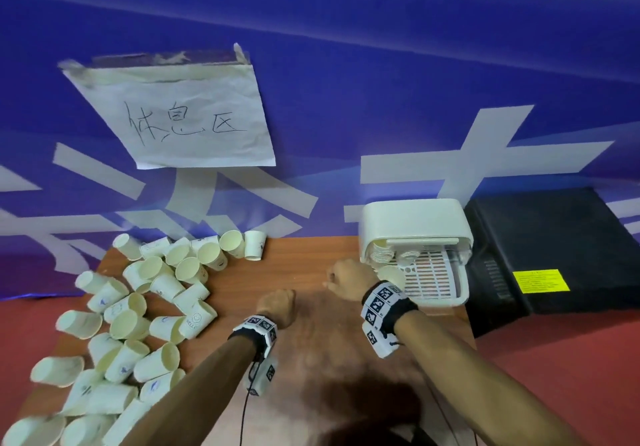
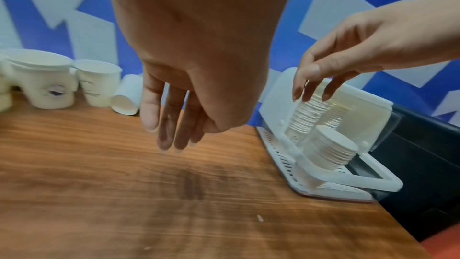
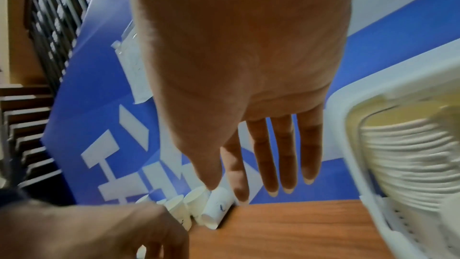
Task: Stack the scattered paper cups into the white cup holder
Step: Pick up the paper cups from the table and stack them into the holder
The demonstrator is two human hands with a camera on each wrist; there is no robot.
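Several white paper cups (image 1: 138, 307) lie scattered in a heap on the left of the wooden table (image 1: 311, 359). The white cup holder (image 1: 415, 224) stands at the back right with its lid up, and nested cup stacks (image 2: 308, 117) lie inside it. My right hand (image 1: 346, 277) hovers just left of the holder, empty; in the left wrist view its fingers (image 2: 301, 90) hang loosely over a stack. My left hand (image 1: 277, 302) is over the bare table middle, fingers (image 2: 171, 125) straight and relaxed, holding nothing. In the right wrist view the stacks (image 3: 410, 164) sit close on the right.
A black box (image 1: 554, 255) with a yellow label stands right of the holder. A blue banner with a taped paper sign (image 1: 183, 116) backs the table. Red floor shows past the table's left and right edges.
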